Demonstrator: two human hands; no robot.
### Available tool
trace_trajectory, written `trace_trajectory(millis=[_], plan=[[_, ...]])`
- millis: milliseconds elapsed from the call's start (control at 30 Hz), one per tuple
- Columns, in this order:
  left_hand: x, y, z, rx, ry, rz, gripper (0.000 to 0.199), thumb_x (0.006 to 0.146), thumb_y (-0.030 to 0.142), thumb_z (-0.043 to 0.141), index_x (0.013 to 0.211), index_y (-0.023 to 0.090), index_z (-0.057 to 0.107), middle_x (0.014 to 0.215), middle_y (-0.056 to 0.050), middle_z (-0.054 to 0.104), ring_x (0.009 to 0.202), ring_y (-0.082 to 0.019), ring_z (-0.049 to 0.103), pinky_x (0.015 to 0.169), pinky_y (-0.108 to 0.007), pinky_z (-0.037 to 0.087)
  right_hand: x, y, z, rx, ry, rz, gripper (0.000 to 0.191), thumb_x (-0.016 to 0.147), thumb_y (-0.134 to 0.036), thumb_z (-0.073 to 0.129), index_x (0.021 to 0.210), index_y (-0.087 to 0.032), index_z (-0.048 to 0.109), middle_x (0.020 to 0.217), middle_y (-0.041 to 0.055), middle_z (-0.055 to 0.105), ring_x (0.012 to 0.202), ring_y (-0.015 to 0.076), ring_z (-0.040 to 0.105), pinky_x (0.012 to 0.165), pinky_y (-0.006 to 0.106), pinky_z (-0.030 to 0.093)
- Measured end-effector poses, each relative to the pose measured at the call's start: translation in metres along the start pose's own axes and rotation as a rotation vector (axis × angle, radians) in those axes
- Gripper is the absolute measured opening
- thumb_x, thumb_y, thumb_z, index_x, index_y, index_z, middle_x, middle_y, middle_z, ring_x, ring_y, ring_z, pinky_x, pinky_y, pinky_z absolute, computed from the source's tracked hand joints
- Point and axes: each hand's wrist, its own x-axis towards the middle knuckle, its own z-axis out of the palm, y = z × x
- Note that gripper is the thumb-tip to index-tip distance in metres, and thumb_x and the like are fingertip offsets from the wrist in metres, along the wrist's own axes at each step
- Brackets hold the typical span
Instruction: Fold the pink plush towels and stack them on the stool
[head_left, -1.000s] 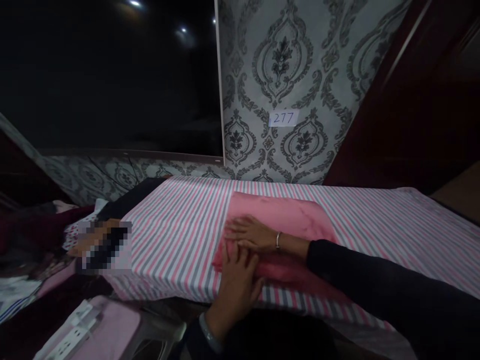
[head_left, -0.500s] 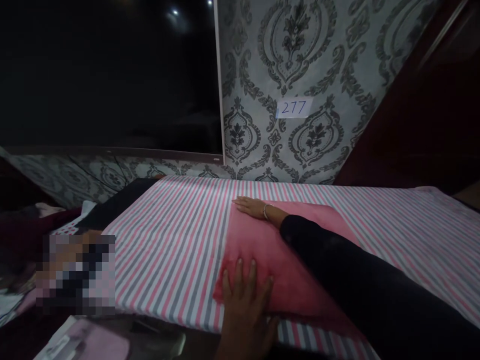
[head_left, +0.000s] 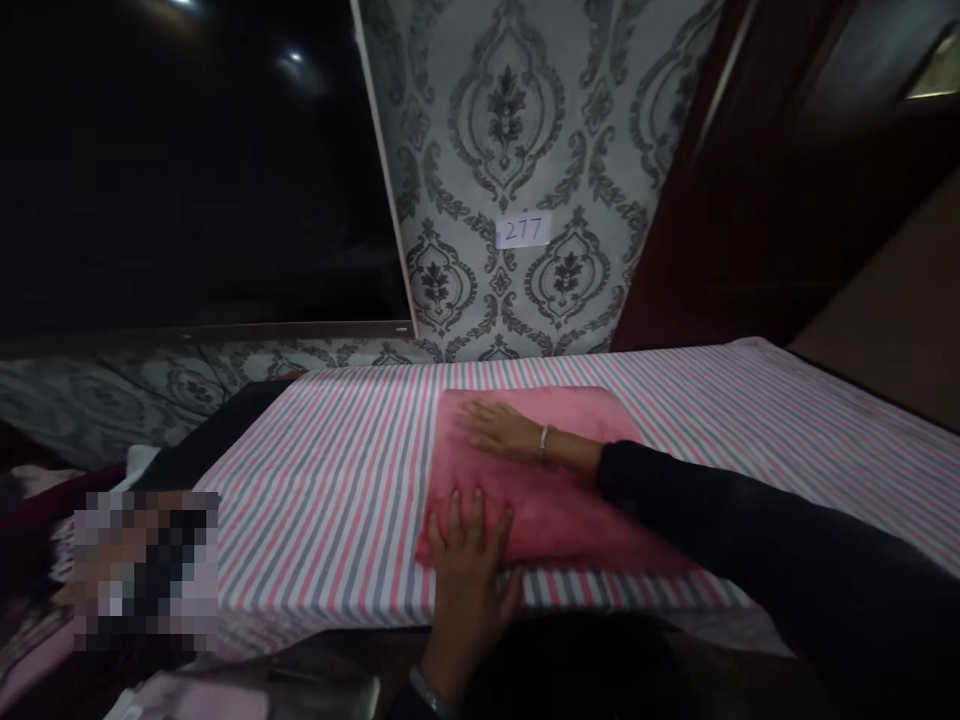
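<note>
A pink cloth (head_left: 555, 500), folded into a flat rectangle, lies on a table covered with a striped sheet (head_left: 322, 480) in pink, grey and white. My left hand (head_left: 472, 555) rests on the cloth's near left corner, palm down with fingers spread. Farther back, my right hand (head_left: 506, 430) lies flat on the upper part of the cloth, fingers stretched out to the left and slightly blurred. It wears a bracelet at the wrist. Neither hand grips anything. The cloth's right side is partly hidden by my right sleeve.
A large dark television (head_left: 202, 170) hangs on the patterned wall (head_left: 510, 110) beside a paper label (head_left: 523, 229). Another person, partly pixelated, is at the left edge near piled fabrics. A dark red panel (head_left: 720, 220) stands at the right.
My right hand has drawn back from the cloth's far left edge toward its middle. My left hand stays at the near left corner. The whole view has shifted a little to the right.
</note>
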Motion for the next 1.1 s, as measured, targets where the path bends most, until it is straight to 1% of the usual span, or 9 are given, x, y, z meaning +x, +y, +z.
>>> trace_trajectory(millis=[100, 267, 433, 600, 667, 767, 867, 1000, 1100], plan=[[0.005, 0.001, -0.001, 0.010, 0.011, 0.012, 0.075, 0.083, 0.031, 0.064, 0.153, 0.029, 0.039, 0.163, -0.013, 0.027, 0.149, -0.044, 0.019, 0.114, -0.071, 0.015, -0.082, -0.020, 0.007, -0.058, 0.034, -0.069, 0.060, 0.102, -0.059, 0.033, 0.156, -0.034, 0.031, 0.166, 0.0065, 0.021, 0.153, 0.0314, 0.014, 0.118, 0.061, 0.017], [0.008, -0.001, -0.004, 0.048, -0.002, 0.050, 0.062, 0.085, 0.030, 0.062, 0.145, 0.027, 0.052, 0.158, -0.014, 0.038, 0.147, -0.045, 0.025, 0.113, -0.071, 0.016, -0.184, -0.020, 0.033, -0.134, 0.114, 0.079, 0.059, 0.102, -0.055, 0.038, 0.156, -0.031, 0.032, 0.165, 0.0096, 0.025, 0.153, 0.0337, 0.014, 0.116, 0.066, 0.016], [0.037, 0.011, -0.032, 0.049, -0.151, 0.037, 0.058, 0.091, 0.037, 0.057, 0.146, 0.019, 0.051, 0.154, -0.019, 0.043, 0.144, -0.046, 0.031, 0.111, -0.074, 0.019, -0.211, -0.011, 0.049, -0.124, 0.137, 0.142, 0.061, 0.101, -0.053, 0.045, 0.156, -0.031, 0.031, 0.165, 0.0087, 0.024, 0.152, 0.0333, 0.016, 0.117, 0.064, 0.019], [0.110, 0.059, -0.052, -0.293, -0.451, 0.451, 0.056, 0.102, 0.045, 0.037, 0.156, 0.029, 0.031, 0.159, -0.006, 0.039, 0.149, -0.021, 0.031, 0.120, -0.048, 0.028, -0.210, -0.012, 0.048, -0.089, 0.223, 0.130, 0.059, 0.099, -0.050, 0.051, 0.152, -0.027, 0.041, 0.161, 0.0106, 0.035, 0.150, 0.0343, 0.022, 0.118, 0.066, 0.014], [0.138, 0.076, -0.040, -0.393, -0.549, 0.602, 0.054, 0.103, 0.045, 0.035, 0.156, 0.033, 0.030, 0.159, -0.003, 0.039, 0.148, -0.018, 0.031, 0.121, -0.044, 0.026, -0.211, -0.012, 0.053, -0.060, 0.257, 0.139, 0.056, 0.096, -0.049, 0.057, 0.146, -0.025, 0.051, 0.156, 0.0117, 0.043, 0.147, 0.0345, 0.029, 0.119, 0.063, 0.016], [0.171, 0.085, -0.005, -0.409, -0.649, 0.750, 0.057, 0.101, 0.048, 0.040, 0.155, 0.030, 0.034, 0.159, -0.005, 0.038, 0.150, -0.022, 0.027, 0.124, -0.048, 0.015, -0.213, -0.012, 0.063, 0.003, 0.301, 0.168, 0.055, 0.092, -0.051, 0.062, 0.141, -0.026, 0.058, 0.149, 0.0124, 0.052, 0.143, 0.0357, 0.036, 0.119, 0.061, 0.019], [0.199, 0.079, 0.033, -0.372, -0.670, 0.845, 0.063, 0.099, 0.052, 0.042, 0.156, 0.027, 0.032, 0.161, -0.009, 0.032, 0.151, -0.027, 0.023, 0.123, -0.056, 0.007, -0.214, -0.011, 0.068, 0.075, 0.293, 0.149, 0.062, 0.092, -0.056, 0.059, 0.148, -0.031, 0.048, 0.147, 0.0097, 0.054, 0.141, 0.0356, 0.038, 0.120, 0.065, 0.012], [0.240, 0.067, 0.067, -0.372, -0.642, 0.895, 0.061, 0.099, 0.051, 0.040, 0.156, 0.029, 0.032, 0.162, -0.007, 0.030, 0.152, -0.027, 0.022, 0.123, -0.055, 0.004, -0.214, -0.007, 0.064, 0.138, 0.231, 0.117, 0.070, 0.094, -0.064, 0.051, 0.156, -0.036, 0.032, 0.161, 0.0070, 0.035, 0.147, 0.0357, 0.029, 0.119, 0.067, 0.008], [0.276, 0.063, 0.088, -0.344, -0.623, 0.821, 0.060, 0.098, 0.054, 0.042, 0.153, 0.031, 0.037, 0.163, -0.006, 0.029, 0.153, -0.027, 0.018, 0.123, -0.055, 0.002, -0.216, -0.004, 0.061, 0.178, 0.220, 0.100, 0.070, 0.094, -0.066, 0.046, 0.156, -0.037, 0.030, 0.165, 0.0045, 0.024, 0.152, 0.0354, 0.017, 0.119, 0.068, 0.009]])
